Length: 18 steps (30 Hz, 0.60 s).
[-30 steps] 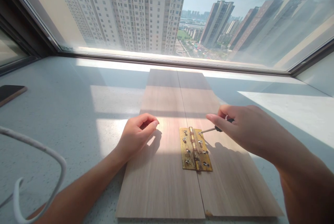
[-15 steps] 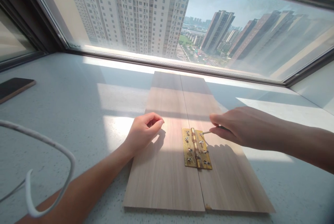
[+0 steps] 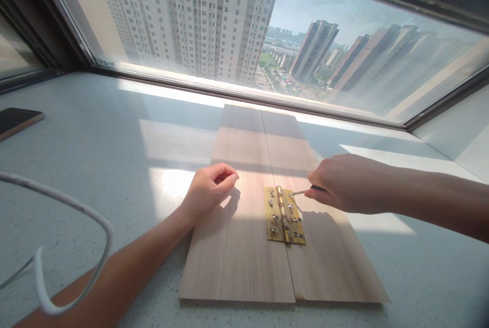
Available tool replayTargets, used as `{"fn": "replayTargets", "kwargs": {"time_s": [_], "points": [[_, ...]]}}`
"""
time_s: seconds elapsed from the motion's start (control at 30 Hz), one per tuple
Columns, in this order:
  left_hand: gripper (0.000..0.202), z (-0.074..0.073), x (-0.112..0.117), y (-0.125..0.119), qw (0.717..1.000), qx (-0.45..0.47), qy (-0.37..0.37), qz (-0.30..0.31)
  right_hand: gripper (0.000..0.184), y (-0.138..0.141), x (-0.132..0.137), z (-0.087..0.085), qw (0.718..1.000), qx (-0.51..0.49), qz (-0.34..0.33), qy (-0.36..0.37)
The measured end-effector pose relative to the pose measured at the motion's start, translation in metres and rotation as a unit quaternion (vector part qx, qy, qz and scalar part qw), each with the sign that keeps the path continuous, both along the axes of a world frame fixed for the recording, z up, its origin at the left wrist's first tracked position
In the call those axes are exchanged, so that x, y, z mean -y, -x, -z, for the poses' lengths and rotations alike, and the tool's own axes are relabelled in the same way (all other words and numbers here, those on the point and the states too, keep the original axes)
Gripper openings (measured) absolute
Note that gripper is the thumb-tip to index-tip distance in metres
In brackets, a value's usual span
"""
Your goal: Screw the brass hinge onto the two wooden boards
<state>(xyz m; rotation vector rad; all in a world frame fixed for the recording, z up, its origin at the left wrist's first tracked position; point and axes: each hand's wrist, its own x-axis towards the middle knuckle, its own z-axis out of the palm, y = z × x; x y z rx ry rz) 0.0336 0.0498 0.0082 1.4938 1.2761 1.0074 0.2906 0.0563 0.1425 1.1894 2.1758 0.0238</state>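
Two light wooden boards (image 3: 237, 251) lie side by side on a pale stone sill. A brass hinge (image 3: 283, 215) with several screws spans the seam between them. My right hand (image 3: 340, 183) is closed round a small screwdriver (image 3: 301, 192) whose metal tip touches the hinge's upper right corner. My left hand (image 3: 208, 190) rests curled on the left edge of the left board, fingers closed; whether anything is inside them is hidden.
A dark phone (image 3: 17, 120) lies at the far left of the sill. A white cable (image 3: 76, 211) loops across the lower left. A large window (image 3: 244, 27) runs along the back, and a wall (image 3: 458, 139) rises at the right.
The view has shifted a little. My right hand has lowered and its arm lies flatter; the screwdriver tip stays at the hinge's upper right. My left hand stays curled on the board.
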Motion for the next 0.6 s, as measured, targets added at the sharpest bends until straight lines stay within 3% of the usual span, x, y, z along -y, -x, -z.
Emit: {"fn": "replayTargets", "kwargs": {"time_s": [0.13, 0.2, 0.3, 0.4, 0.47, 0.6], "points": [[0.017, 0.001, -0.001, 0.000, 1.000, 0.001, -0.002, 0.002, 0.031, -0.001, 0.007, 0.002, 0.989, 0.005, -0.147, -0.027], [0.017, 0.000, -0.001, -0.001, 1.000, 0.000, -0.002, 0.001, 0.021, 0.003, 0.009, 0.002, 0.988, -0.009, -0.153, -0.035], [0.018, -0.001, -0.001, -0.001, 1.000, -0.002, -0.002, -0.001, 0.015, 0.010, 0.010, 0.001, 0.998, -0.008, -0.044, -0.048], [0.018, -0.002, 0.000, -0.001, 1.000, -0.001, -0.004, 0.002, 0.034, 0.014, 0.007, -0.001, 0.996, -0.012, 0.082, -0.033], [0.018, -0.002, 0.000, -0.001, 1.000, 0.001, -0.005, 0.004, 0.038, 0.013, 0.003, -0.002, 0.989, -0.042, 0.143, -0.009], [0.017, -0.002, 0.000, 0.000, 1.000, 0.005, -0.002, 0.002, 0.027, 0.009, -0.007, -0.001, 0.953, -0.126, 0.273, 0.033]]}}
